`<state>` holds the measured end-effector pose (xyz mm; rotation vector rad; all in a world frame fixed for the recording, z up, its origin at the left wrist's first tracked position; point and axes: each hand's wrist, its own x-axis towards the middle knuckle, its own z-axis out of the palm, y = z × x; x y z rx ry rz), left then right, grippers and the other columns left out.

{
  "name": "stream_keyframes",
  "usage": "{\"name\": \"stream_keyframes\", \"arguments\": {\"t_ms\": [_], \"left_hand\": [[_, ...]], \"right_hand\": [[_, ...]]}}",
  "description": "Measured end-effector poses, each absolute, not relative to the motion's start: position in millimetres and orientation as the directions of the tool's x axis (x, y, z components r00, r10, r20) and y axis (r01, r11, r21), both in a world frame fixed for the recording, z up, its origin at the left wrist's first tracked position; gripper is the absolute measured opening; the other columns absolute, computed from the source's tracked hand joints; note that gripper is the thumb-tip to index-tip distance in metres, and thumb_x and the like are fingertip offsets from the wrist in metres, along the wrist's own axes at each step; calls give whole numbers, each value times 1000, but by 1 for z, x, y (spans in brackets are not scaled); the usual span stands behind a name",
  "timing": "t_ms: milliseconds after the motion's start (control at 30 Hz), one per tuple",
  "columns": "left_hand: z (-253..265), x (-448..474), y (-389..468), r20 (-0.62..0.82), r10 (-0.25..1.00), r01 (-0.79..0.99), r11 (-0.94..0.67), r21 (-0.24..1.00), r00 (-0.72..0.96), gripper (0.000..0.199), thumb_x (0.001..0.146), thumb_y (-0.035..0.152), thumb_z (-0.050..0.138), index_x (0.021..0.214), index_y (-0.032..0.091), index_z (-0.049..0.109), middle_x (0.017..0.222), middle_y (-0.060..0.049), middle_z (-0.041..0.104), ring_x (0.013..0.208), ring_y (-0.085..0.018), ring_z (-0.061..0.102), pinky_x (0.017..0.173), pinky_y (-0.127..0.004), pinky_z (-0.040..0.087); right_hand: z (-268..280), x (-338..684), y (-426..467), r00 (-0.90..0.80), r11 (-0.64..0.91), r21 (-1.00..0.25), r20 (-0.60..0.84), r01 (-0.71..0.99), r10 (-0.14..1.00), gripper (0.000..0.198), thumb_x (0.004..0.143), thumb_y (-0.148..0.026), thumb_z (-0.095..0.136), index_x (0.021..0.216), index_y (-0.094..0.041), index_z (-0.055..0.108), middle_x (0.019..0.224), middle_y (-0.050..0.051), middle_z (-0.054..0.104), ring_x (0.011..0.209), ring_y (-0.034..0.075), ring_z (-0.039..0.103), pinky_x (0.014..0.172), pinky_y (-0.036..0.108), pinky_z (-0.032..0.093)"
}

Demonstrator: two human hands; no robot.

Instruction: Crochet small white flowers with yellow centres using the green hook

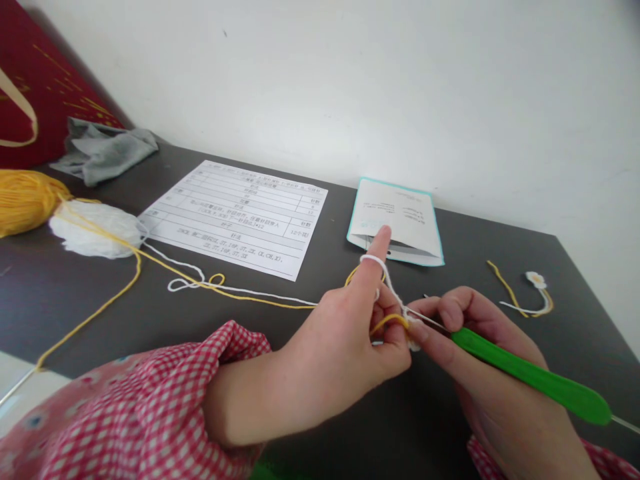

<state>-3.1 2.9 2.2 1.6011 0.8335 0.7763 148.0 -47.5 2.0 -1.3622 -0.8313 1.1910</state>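
Observation:
My right hand [493, 360] is closed around a crochet hook [530, 375] with a green handle and a thin metal shaft. The shaft points left to a small white and yellow crochet piece [414, 328]. My left hand [360, 320] pinches that piece between thumb and fingers, its index finger raised. White yarn [395, 290] loops over that index finger and runs down to the hook. A yellow strand [387, 321] lies across the left fingers. Part of the crochet piece is hidden by my fingertips.
At left lie a white yarn ball [97, 230] and a yellow yarn skein [30, 200]. Behind are a grey cloth [107, 150], a red bag [45, 87], a printed sheet [235, 220] and a white packet [395, 213]. A small crocheted flower [536, 280] rests at right.

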Motion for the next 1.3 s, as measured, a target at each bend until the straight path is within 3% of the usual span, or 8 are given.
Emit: {"name": "stream_keyframes", "arguments": {"t_ms": [167, 333, 567, 800, 1033, 1200, 1300], "left_hand": [[2, -4, 4, -116, 839, -9, 142, 990, 532, 97, 74, 7, 60, 157, 23, 13, 81, 5, 60, 66, -10, 57, 62, -23, 48], [2, -3, 7, -245, 771, -147, 400, 905, 587, 102, 71, 9, 69, 156, 20, 14, 80, 6, 60, 64, -9, 56, 62, -23, 46], [13, -2, 13, -381, 661, -215, 637, 740, 646, 97, 64, 1, 71, 150, 10, 27, 71, 6, 64, 62, -8, 55, 62, -22, 45], [3, 0, 8, -197, 756, -335, 487, 807, 625, 103, 66, -4, 71, 154, 20, 22, 77, 7, 62, 60, -3, 50, 59, -18, 40], [0, -1, -1, -78, 820, -308, 299, 903, 567, 99, 76, 1, 65, 157, 27, 13, 85, 6, 59, 65, -4, 48, 64, -19, 42], [-2, 0, 1, -146, 793, -278, 371, 886, 592, 102, 73, 1, 65, 157, 21, 11, 81, 7, 58, 62, -4, 46, 61, -20, 40], [-3, 0, 4, -211, 757, -269, 456, 848, 618, 97, 70, 3, 68, 153, 15, 21, 76, 7, 57, 60, -5, 46, 60, -21, 39]], "right_hand": [[4, 147, -49, 249, -136, -980, -169, -143, 954, 31, 74, -19, 82, 69, -24, 53, 81, -2, 76, 72, 14, 70, 64, 20, 56], [7, 144, -53, 255, -101, -984, -136, -147, 957, 30, 76, -17, 80, 68, -24, 52, 83, -2, 74, 68, 13, 69, 61, 21, 56], [4, 148, -58, 227, -33, -981, -76, -189, 971, 28, 79, -16, 78, 71, -25, 53, 84, -3, 72, 72, 12, 69, 65, 18, 56], [6, 149, -56, 196, -24, -960, -82, -278, 977, 24, 82, -18, 76, 73, -24, 55, 79, -3, 69, 70, 11, 64, 65, 17, 54], [0, 151, -59, 142, -11, -979, -41, -203, 989, 25, 82, -16, 76, 78, -26, 53, 87, -4, 70, 76, 11, 67, 67, 15, 54], [-7, 154, -57, 150, -18, -988, -41, -153, 988, 26, 82, -14, 75, 78, -27, 53, 89, -4, 70, 77, 11, 68, 66, 14, 54], [-6, 153, -57, 148, -11, -991, -31, -137, 989, 25, 82, -13, 74, 77, -27, 53, 88, -4, 71, 76, 11, 68, 65, 15, 55]]}}
